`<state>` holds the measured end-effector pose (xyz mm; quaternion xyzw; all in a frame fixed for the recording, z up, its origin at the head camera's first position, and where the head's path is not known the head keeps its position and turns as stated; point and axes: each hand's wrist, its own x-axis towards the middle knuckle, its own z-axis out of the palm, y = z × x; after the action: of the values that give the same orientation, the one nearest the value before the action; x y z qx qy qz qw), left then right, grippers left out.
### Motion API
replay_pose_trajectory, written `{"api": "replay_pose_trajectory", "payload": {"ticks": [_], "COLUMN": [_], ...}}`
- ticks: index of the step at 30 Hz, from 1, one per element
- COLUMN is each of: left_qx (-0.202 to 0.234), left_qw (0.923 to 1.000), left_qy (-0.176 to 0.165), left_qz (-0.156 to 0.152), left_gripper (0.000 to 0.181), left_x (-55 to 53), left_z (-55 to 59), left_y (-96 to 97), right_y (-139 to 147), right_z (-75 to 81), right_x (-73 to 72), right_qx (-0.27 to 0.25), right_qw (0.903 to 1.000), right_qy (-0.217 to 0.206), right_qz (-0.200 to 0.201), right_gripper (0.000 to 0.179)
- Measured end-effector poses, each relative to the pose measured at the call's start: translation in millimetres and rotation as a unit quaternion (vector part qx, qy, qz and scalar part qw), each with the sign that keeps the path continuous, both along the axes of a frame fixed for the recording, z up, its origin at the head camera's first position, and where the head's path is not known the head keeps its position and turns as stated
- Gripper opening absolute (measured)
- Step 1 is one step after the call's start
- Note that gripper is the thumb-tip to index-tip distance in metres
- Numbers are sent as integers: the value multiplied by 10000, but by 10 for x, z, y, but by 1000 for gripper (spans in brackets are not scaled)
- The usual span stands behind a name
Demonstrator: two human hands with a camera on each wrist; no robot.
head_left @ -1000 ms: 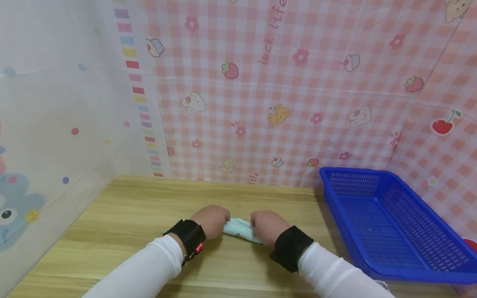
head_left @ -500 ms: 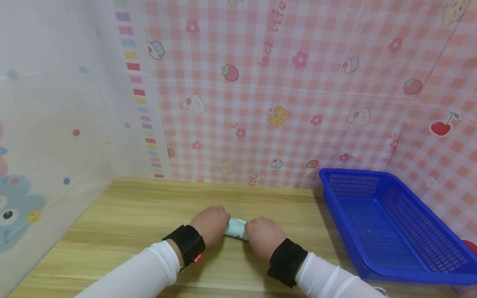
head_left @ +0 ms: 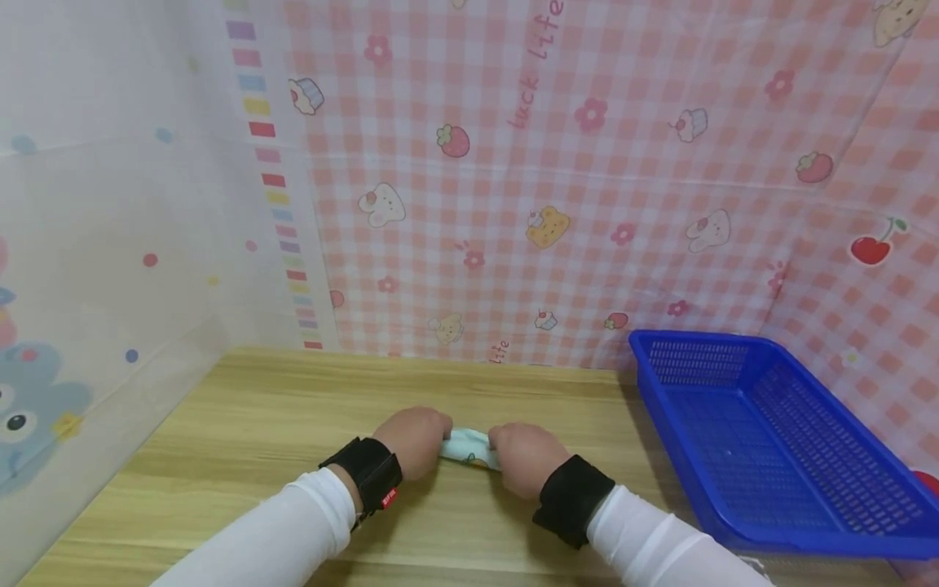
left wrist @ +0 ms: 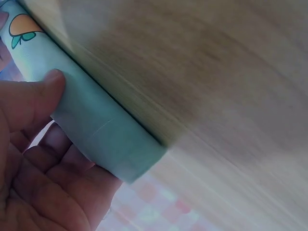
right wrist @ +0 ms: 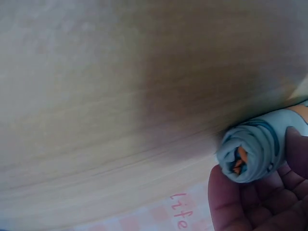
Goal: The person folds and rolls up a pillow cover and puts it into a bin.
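A pale mint-green cloth, rolled into a tight tube, lies across the middle of the wooden table between my two hands. My left hand grips its left end; in the left wrist view the thumb presses on top of the cloth roll and the fingers curl beneath. At the other end my right hand holds the roll between thumb and fingers. The right wrist view shows the spiral layers at the end of the cloth roll, with orange print inside. An orange fruit-like print also shows on its outer face.
A blue plastic basket with mesh sides stands on the right of the wooden table. Pink checked sheeting hangs at the back and right; a white printed sheet covers the left side.
My right hand first moved a little left along the roll, then back right. More of the cloth and an orange bit of print now show between the hands. My left hand stayed nearly in place.
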<state>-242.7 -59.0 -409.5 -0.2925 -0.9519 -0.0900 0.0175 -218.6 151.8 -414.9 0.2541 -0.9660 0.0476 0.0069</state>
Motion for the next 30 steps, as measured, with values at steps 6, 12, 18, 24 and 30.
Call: {"api": "replay_pose_trajectory", "payload": {"ticks": [6, 12, 18, 24, 30], "left_qx": [182, 411, 474, 391, -383], "left_qw": [9985, 9955, 9941, 9978, 9953], "left_qy": [-473, -754, -832, -213, 881], "left_qz": [207, 409, 509, 487, -122], "left_gripper": [11, 9, 13, 11, 14], "left_x": [-81, -151, -174, -190, -80], "left_z": [15, -8, -32, -71, -52], "left_y": [-9, 2, 38, 55, 15], "right_y": [41, 81, 73, 16, -19], "right_z": [53, 112, 143, 88, 17], "right_x": [-83, -182, -272, -253, -70], "right_qx": [-617, -1136, -1341, -1354, -301], "right_qw": [9942, 9800, 9652, 9747, 9976], "right_qy": [-781, -1382, -1691, -1072, 273], "right_qz": [-396, -867, -1476, -1423, -556], "right_gripper": [5, 8, 10, 17, 17]}}
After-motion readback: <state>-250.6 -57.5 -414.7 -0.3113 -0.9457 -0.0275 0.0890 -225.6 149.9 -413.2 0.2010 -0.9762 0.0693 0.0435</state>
